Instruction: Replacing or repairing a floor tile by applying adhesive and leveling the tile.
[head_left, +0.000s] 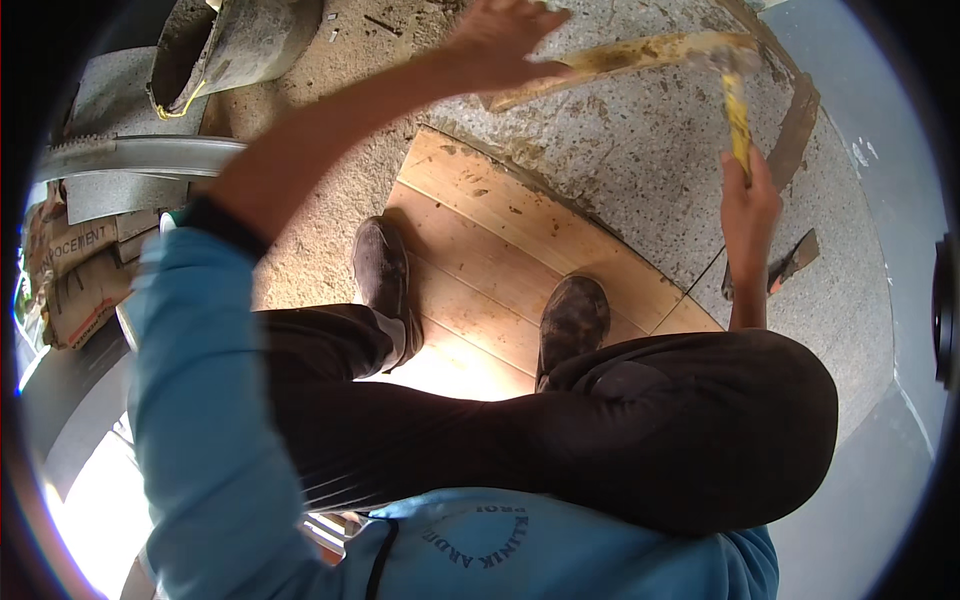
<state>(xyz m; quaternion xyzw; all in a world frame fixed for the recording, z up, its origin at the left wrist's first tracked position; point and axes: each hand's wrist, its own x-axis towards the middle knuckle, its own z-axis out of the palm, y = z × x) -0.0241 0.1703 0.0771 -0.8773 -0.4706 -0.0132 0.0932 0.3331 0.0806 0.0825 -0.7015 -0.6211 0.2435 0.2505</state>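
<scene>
My right hand (752, 205) is wrapped round the yellow handle of a hammer (738, 115). The hammer's blurred head is over the right end of a narrow, dirt-stained wooden strip (620, 60) on the speckled floor; whether it touches the wood I cannot tell. Near the strip's left end, my left hand (500, 48) reaches out with its fingers apart and nothing seen in it. The thumb overlaps the wood in view, but contact is unclear.
Wooden boards (480, 215) lie under my shoes. Beside my right forearm is a flat-bladed tool (797, 258). A dirty round container (255, 45), a curved grey rim (140, 157) and paper sacks (80, 275) stand left. A grey wall (900, 230) rises right.
</scene>
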